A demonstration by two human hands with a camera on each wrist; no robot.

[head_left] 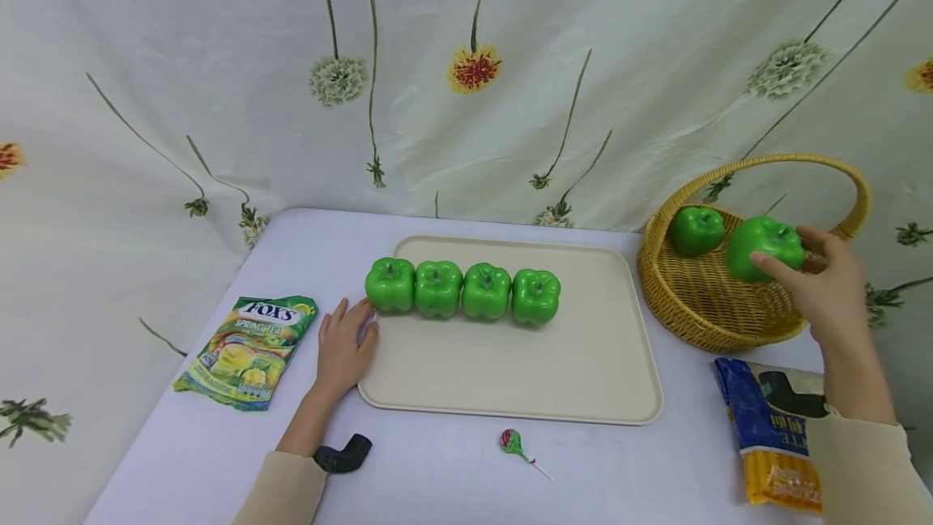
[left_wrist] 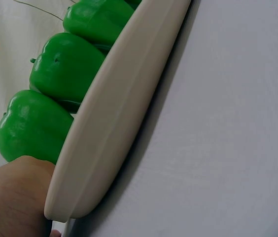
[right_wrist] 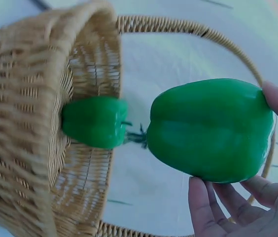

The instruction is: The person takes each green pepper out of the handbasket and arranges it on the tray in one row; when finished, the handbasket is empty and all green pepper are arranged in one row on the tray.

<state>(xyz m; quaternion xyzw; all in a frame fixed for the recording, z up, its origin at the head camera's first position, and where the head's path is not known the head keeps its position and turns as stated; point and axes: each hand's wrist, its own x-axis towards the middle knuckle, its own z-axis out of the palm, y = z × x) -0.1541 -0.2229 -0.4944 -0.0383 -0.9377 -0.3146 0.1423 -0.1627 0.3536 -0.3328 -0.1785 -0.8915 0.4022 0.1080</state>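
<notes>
My right hand (head_left: 831,282) holds a green bell pepper (head_left: 764,248) above the wicker basket (head_left: 659,294), thumb on one side and fingers on the other. In the right wrist view, this bell pepper (right_wrist: 210,131) is clear of the basket. Another green bell pepper (head_left: 696,230) sits inside the basket. On the beige tray (head_left: 510,371), several green bell peppers (head_left: 486,292) stand in a row. My left hand (head_left: 346,349) rests at the tray's left edge, fingers extended, beside the leftmost bell pepper (head_left: 390,284).
A green candy bag (head_left: 251,351) lies left of my left hand. In front of the tray is a lollipop (head_left: 513,441). A blue and yellow packet (head_left: 773,436) lies below the basket, partly covered by my right forearm. The basket's tall handle (head_left: 773,159) arches over it.
</notes>
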